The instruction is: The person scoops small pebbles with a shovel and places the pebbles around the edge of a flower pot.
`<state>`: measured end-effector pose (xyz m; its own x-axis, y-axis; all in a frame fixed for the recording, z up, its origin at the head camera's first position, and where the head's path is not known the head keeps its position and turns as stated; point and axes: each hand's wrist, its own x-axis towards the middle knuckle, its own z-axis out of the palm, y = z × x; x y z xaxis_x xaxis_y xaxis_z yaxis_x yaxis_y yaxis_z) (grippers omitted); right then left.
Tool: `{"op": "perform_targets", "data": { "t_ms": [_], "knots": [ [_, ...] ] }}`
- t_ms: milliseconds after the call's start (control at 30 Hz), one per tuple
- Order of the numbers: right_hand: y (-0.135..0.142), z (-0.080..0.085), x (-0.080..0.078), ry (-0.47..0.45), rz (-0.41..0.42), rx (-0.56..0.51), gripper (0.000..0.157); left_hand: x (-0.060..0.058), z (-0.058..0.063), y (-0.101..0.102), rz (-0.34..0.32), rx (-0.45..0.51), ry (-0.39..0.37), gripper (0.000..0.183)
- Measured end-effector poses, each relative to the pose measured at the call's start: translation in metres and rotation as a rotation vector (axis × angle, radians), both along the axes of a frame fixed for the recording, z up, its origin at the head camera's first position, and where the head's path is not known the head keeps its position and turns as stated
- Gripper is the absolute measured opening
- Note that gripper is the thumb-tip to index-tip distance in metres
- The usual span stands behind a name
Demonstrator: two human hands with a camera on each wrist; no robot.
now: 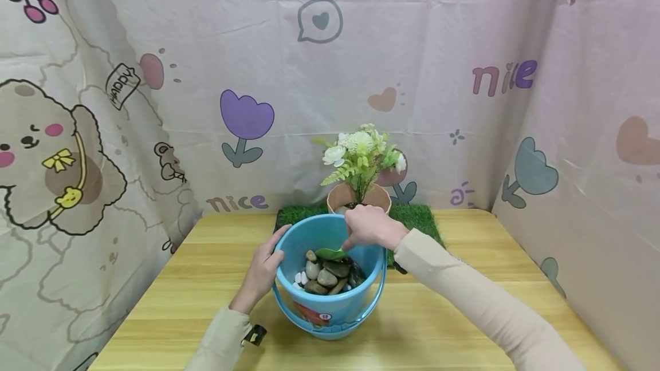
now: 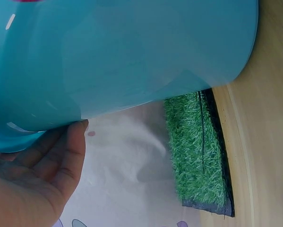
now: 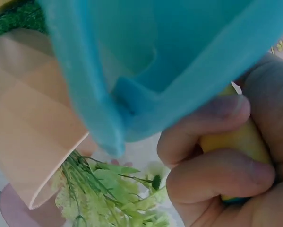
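A light blue bucket (image 1: 330,219) stands on the table, with grey, brown and white stones (image 1: 327,277) inside. My left hand (image 1: 265,268) grips its left rim, and in the left wrist view the left fingers (image 2: 72,156) lie against the bucket's wall. Over the right far rim, my right hand (image 1: 368,226) holds a small trowel. Its yellow handle (image 3: 238,142) shows between the curled fingers in the right wrist view. The trowel's green blade (image 1: 331,254) points down into the bucket, beside the stones.
Behind the bucket, a peach flowerpot (image 1: 382,194) with white flowers and green leaves (image 1: 358,150) stands on an artificial grass mat (image 1: 423,219). The bucket's handle (image 1: 380,291) hangs down at the front. A printed cloth (image 1: 319,73) encloses the wooden table (image 1: 206,285) at the back and sides.
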<state>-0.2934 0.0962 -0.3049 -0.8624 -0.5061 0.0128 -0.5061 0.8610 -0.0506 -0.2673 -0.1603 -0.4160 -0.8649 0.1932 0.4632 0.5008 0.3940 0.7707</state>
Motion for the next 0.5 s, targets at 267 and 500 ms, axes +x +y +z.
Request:
{"op": "perform_targets", "data": {
  "t_ms": [267, 500],
  "knots": [
    [0.009, -0.008, 0.009, 0.166, 0.104, 0.038, 0.057, 0.0, 0.0, 0.002, 0.001, 0.006, -0.011, 0.06],
    [0.017, -0.015, 0.011, 0.282, 0.187, 0.032, 0.061, 0.0, 0.0, 0.001, -0.001, 0.005, 0.0, 0.06]
  ]
}}
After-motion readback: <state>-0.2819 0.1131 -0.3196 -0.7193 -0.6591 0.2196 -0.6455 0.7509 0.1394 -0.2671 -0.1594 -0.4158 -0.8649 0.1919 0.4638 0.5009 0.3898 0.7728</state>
